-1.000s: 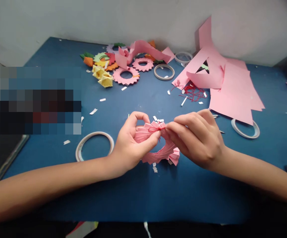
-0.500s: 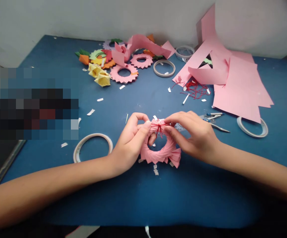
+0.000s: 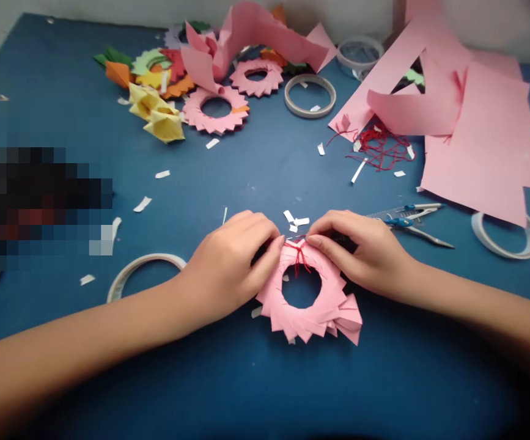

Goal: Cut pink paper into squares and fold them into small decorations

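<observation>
A pink folded-paper wreath (image 3: 305, 318) lies in front of me on the blue table, with a fan-shaped paper bow (image 3: 348, 319) at its lower right. Red thread (image 3: 298, 252) is tied around its top edge, and loose ends hang over the ring. The fingers of my left hand (image 3: 230, 263) are closed on the wreath's upper left, beside the thread. On the opposite side, my right hand (image 3: 365, 247) pinches the upper right edge. Whether the fingertips also grip the thread, I cannot tell.
Tape rolls (image 3: 310, 96) lie around the table. Several paper rings (image 3: 216, 110) and yellow folded pieces (image 3: 164, 122) sit at the back left. Pink paper sheets (image 3: 480, 146), tangled red thread (image 3: 386, 146) and a compass (image 3: 411, 221) are to the right. White scraps are scattered about.
The wreath has come down flatter and nearer to me. My left hand has turned knuckles-up, its fingers no longer through the ring. The view has shifted closer and lower.
</observation>
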Available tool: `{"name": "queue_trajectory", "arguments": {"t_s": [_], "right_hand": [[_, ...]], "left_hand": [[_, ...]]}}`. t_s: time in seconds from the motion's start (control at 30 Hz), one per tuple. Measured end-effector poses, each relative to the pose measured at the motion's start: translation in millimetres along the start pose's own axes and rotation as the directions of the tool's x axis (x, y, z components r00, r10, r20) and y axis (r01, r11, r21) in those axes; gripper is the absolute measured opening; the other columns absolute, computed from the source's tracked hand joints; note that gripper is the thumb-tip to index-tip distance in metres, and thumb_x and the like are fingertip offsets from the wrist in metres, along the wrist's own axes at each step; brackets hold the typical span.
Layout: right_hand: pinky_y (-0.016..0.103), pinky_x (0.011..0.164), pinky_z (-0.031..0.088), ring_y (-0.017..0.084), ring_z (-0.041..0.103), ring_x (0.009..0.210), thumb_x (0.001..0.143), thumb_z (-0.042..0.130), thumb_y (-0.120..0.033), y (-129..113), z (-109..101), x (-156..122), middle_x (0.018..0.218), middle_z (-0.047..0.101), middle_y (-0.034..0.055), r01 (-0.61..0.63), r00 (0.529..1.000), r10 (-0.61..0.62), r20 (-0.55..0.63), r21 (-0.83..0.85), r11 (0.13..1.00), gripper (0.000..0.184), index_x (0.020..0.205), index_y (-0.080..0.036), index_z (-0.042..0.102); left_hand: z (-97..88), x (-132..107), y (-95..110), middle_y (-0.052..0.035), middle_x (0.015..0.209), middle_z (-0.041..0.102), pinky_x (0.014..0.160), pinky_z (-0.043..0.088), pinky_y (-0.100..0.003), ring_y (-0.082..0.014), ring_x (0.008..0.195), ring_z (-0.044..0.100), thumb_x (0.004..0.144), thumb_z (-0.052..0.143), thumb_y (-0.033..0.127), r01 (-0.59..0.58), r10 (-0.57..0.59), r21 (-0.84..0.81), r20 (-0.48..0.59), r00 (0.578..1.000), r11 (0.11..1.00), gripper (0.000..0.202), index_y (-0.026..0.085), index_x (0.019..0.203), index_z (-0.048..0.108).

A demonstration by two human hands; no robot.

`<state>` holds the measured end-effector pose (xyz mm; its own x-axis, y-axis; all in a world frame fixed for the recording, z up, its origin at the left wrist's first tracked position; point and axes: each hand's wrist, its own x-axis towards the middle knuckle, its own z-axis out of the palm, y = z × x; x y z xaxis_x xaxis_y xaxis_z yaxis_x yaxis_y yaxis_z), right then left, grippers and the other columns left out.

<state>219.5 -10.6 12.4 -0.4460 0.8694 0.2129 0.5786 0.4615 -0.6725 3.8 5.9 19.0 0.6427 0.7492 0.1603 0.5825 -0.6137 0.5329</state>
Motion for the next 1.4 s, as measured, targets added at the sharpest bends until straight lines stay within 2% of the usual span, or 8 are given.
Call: {"name": "queue_trajectory", "arguments": {"t_s": [0.1, 0.2, 0.33, 0.4, 0.57, 1.03, 1.2, 1.4], "right_hand": [[0.025, 0.065, 0.043, 0.011, 0.058, 0.069, 0.092, 0.054, -0.015, 3, 1, 0, 0.076, 0.065, 0.0005, 0.046, 0.999, -0.045, 0.005, -0.056, 0.997, 0.008, 0.086, -0.017, 0.06], [0.027, 0.068, 0.045, 0.012, 0.058, 0.072, 0.093, 0.051, -0.015, 6, 4, -1, 0.077, 0.065, 0.0018, 0.085, 0.996, -0.084, 0.007, -0.113, 0.99, 0.01, 0.087, -0.017, 0.059], [0.029, 0.069, 0.046, 0.015, 0.057, 0.072, 0.094, 0.05, -0.015, 10, 8, 0, 0.076, 0.064, 0.0043, 0.143, 0.989, -0.148, -0.012, -0.204, 0.969, 0.012, 0.085, -0.015, 0.059], [0.03, 0.068, 0.046, 0.015, 0.056, 0.071, 0.094, 0.049, -0.015, 11, 9, 0, 0.075, 0.063, 0.0046, 0.168, 0.983, -0.18, -0.025, -0.245, 0.955, 0.013, 0.083, -0.015, 0.058], [0.03, 0.066, 0.046, 0.015, 0.056, 0.069, 0.092, 0.048, -0.012, 12, 10, 1, 0.073, 0.061, 0.0044, 0.196, 0.977, -0.21, -0.025, -0.271, 0.942, 0.014, 0.081, -0.016, 0.056], [0.03, 0.061, 0.046, 0.016, 0.055, 0.066, 0.09, 0.051, -0.009, 13, 8, 0, 0.071, 0.061, 0.0071, 0.226, 0.971, -0.239, -0.006, -0.299, 0.927, 0.013, 0.079, -0.015, 0.056], [0.03, 0.063, 0.047, 0.016, 0.056, 0.069, 0.091, 0.05, -0.011, 13, 8, -2, 0.073, 0.062, 0.0048, 0.21, 0.972, -0.232, -0.034, -0.311, 0.927, 0.012, 0.084, -0.019, 0.056], [0.029, 0.061, 0.048, 0.015, 0.055, 0.067, 0.088, 0.054, -0.012, 10, 8, -3, 0.076, 0.062, 0.0062, 0.207, 0.963, -0.242, -0.118, -0.25, 0.946, 0.011, 0.097, -0.016, 0.058]], "left_hand": [[0.4, 2, -6, -0.0044, 0.077, 0.062, 0.072, 0.044, -0.03, -0.0164, 0.075, 0.055, 0.093, 0.048, 0.015, -0.053, 0.06, 0.094, -0.072, 0.996, 0.994, 0.017, 0.012, 0.08, 0.059], [0.9, 3, -12, -0.0075, 0.079, 0.065, 0.071, 0.047, -0.032, -0.0187, 0.075, 0.055, 0.089, 0.053, 0.011, -0.169, 0.197, 0.201, -0.128, 0.972, 0.965, 0.013, 0.01, 0.079, 0.062], [1.0, 4, -18, -0.0115, 0.077, 0.065, 0.066, 0.049, -0.036, -0.0222, 0.073, 0.055, 0.084, 0.058, 0.006, -0.347, 0.396, 0.355, -0.073, 0.916, 0.868, 0.009, 0.008, 0.076, 0.062], [0.7, 5, -18, -0.0119, 0.074, 0.063, 0.064, 0.05, -0.037, -0.0222, 0.07, 0.054, 0.084, 0.058, 0.005, -0.375, 0.42, 0.384, -0.038, 0.906, 0.844, 0.012, 0.008, 0.073, 0.061], [1.1, 6, -18, -0.0103, 0.07, 0.06, 0.063, 0.05, -0.036, -0.0199, 0.066, 0.05, 0.088, 0.053, 0.008, -0.312, 0.343, 0.333, -0.035, 0.939, 0.89, 0.02, 0.011, 0.069, 0.059], [1.8, 8, -17, -0.0075, 0.07, 0.056, 0.064, 0.045, -0.035, -0.019, 0.067, 0.049, 0.09, 0.046, 0.008, -0.22, 0.219, 0.239, 0.032, 0.975, 0.946, 0.023, 0.012, 0.069, 0.055], [2.2, 7, -19, -0.0062, 0.068, 0.056, 0.063, 0.043, -0.034, -0.0187, 0.066, 0.049, 0.09, 0.047, 0.012, -0.187, 0.198, 0.261, -0.017, 0.98, 0.947, 0.023, 0.014, 0.069, 0.055], [-1.1, 4, -18, -0.0071, 0.066, 0.057, 0.057, 0.041, -0.035, -0.0205, 0.064, 0.049, 0.092, 0.044, 0.022, -0.071, 0.123, 0.371, -0.117, 0.985, 0.926, 0.023, 0.014, 0.077, 0.058]]}}
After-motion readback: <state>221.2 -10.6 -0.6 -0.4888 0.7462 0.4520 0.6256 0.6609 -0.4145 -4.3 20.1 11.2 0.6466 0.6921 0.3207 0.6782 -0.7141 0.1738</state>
